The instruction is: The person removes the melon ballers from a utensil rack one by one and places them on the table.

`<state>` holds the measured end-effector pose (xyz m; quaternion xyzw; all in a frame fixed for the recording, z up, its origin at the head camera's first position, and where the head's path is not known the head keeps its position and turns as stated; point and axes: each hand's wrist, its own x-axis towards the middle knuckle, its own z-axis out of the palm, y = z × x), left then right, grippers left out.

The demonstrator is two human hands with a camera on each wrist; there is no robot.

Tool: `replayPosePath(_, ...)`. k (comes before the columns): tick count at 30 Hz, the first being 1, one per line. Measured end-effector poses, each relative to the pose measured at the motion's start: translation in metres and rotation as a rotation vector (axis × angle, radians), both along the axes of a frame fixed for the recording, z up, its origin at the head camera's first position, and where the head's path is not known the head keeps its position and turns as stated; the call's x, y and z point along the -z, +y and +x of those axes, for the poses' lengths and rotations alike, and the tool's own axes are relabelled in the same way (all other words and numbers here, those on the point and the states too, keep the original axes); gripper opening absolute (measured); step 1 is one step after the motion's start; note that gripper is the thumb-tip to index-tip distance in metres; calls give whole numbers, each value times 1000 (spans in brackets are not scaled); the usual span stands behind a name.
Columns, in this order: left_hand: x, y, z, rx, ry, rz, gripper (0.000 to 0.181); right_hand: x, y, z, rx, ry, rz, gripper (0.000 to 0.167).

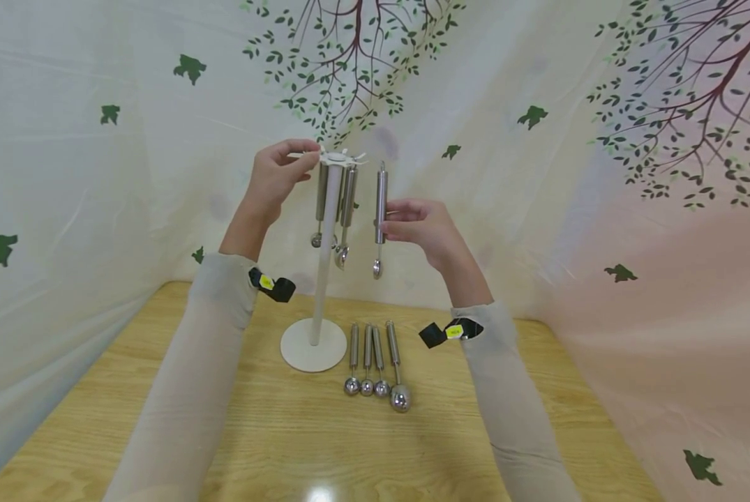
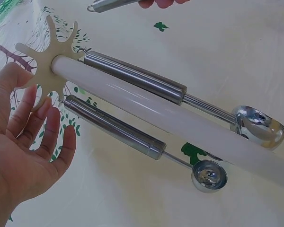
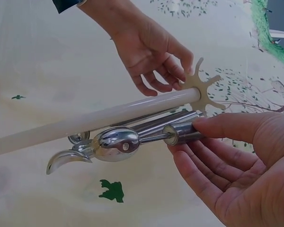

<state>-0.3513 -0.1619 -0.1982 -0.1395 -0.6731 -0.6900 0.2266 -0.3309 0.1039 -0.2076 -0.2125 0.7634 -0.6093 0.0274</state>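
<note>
Left hand [image 1: 280, 174] pinches the white star-shaped stand top [image 1: 343, 160]; right hand [image 1: 423, 226] holds a silver metal scoop [image 1: 381, 199]; other scoops [image 1: 349, 199] already hang, four loose scoops [image 1: 377, 348] remain near right

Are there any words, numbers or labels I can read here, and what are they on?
No text is readable.
Left yellow label, on the left wrist device: too small and blurred.
Right yellow label, on the right wrist device: too small and blurred.
Hanging scoops and white stand: no lettering I can make out.
</note>
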Motion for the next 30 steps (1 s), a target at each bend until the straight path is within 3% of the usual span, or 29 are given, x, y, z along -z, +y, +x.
replayPosePath(13, -3, 0, 2, -12, -17, -22, 18, 31, 28, 3, 10, -51, 49, 42)
replayPosePath(23, -10, -2, 13, -10, -97, -103, 33, 68, 51, -3, 57, -132, 104, 42)
replayPosePath(30, -18, -4, 15, 6, -177, -130, 38, 87, 69, -5, 79, -179, 120, 41)
